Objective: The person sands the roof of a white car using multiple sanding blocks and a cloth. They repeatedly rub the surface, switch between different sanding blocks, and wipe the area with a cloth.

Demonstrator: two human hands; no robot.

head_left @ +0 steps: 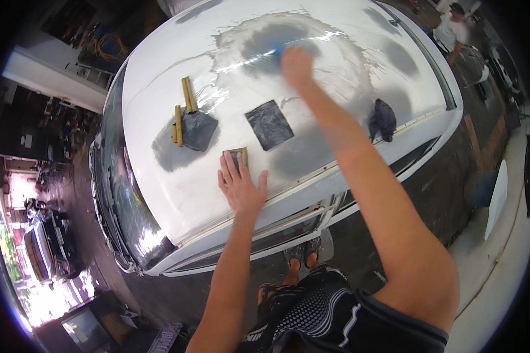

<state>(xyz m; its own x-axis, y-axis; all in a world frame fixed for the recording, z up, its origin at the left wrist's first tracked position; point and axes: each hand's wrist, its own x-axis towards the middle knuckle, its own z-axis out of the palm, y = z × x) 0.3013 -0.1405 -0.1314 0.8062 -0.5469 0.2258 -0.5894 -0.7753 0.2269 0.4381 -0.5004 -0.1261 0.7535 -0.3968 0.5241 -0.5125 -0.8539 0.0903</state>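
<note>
The white car roof (pixel 176 209) is wet and streaked with grey slurry, with several dull grey patches. My right hand (pixel 297 66) stretches across to the far grey patch, closed on a small blue pad (pixel 278 50). Both are smeared by motion, so the pad's exact kind is unclear. My left hand (pixel 241 185) rests flat near the roof's near edge, fingers spread over a small dark sheet with a tan border (pixel 242 154). A square of black sandpaper (pixel 270 125) lies between my arms. Left of it, another dark sheet (pixel 198 130) has folded tan strips (pixel 189 95) beside it.
A crumpled dark cloth (pixel 383 120) lies at the roof's right, near the rail. Below me, my feet (pixel 303 262) stand on a light step beside the car. Another person (pixel 451 32) is at the far right. A dark vehicle (pixel 48 244) stands at the left.
</note>
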